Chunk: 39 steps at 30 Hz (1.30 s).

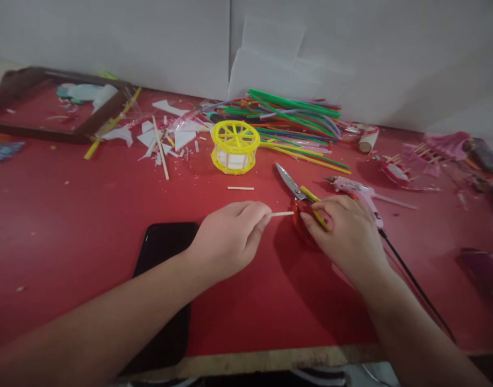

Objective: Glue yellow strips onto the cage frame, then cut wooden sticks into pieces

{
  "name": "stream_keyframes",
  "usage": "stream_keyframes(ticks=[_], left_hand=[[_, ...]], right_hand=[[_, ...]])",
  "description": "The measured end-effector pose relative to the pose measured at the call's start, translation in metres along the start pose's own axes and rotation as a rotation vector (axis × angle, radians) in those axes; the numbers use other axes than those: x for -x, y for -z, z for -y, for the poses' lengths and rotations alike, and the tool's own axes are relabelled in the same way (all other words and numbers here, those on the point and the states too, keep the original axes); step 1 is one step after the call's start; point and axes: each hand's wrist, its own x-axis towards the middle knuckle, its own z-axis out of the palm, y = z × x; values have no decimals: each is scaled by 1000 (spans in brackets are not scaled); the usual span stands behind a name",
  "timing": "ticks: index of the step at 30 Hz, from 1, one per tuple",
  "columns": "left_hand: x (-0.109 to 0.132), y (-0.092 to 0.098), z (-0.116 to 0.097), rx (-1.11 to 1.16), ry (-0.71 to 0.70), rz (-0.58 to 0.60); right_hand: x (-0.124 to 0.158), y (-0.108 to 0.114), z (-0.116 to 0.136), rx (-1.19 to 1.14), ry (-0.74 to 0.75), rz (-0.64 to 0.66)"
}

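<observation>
My left hand (232,234) is closed in a pinch on a short, thin pale stick (282,214), which points right from the fingertips. My right hand (345,231) has its fingers closed around the handles of the scissors (290,183). The blades point away to the upper left, slightly apart from the stick's line. A yellow rod-like piece (308,194) runs along the handle under my right fingers; whether it belongs to the scissors I cannot tell. Another short pale stick (241,188) lies beyond my left hand. Behind it stands a round yellow frame (235,146) with spokes and pale uprights.
A black phone (165,247) lies beneath my left forearm. A pink glue gun (357,192) with a black cord lies right of the scissors. Coloured pipe cleaners (290,115) pile up at the back, beside white paper scraps (185,140). A brown frame (40,131) lies far left.
</observation>
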Motion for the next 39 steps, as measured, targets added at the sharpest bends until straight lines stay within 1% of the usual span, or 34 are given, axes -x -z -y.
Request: stream_keyframes(ticks=[2,3,5,7,9,13,16,20,25,28,31,32,33,35,37,38,39], left_hand=[[0,-1,-1,-45,-31,17],[0,-1,-2,-72,-49,35],[0,-2,-3,-132,-88,68],[0,-3,-4,-183,-119,91],[1,-4,-5,-221,-127,103],[3,-4,-7,-267,-113,135],[3,-3,-8,-277,-136,133],[4,-2,-11,-268,-156,125],[5,-5,-12,-231,-118,106],[4,-6,-8,-251,-127,55],[3,-5,-4,-302,-224,43],[2,-4,-3,-278,-278,34],[1,-3,-1,-213,-325,14],[-1,-1,0,-5,-351,-76],[-3,1,3,148,-293,-184],[-5,1,4,158,-235,-229],[-6,2,6,128,-169,-267]], right_hand=[[1,6,9,-162,124,-78],[2,9,14,-258,187,-87],[3,12,22,-389,311,-45],[4,11,28,-418,407,-5],[4,8,30,-401,465,-1],[5,6,29,-325,517,-19],[6,7,30,-307,529,-38],[9,9,35,-331,513,-79],[11,6,40,-301,481,-179],[7,4,35,-324,511,-138],[3,3,27,-351,596,-24],[2,4,25,-389,591,30],[2,5,23,-453,548,76],[2,6,20,-628,362,103],[4,6,19,-789,139,46],[4,5,20,-842,58,9],[4,5,21,-872,10,-18]])
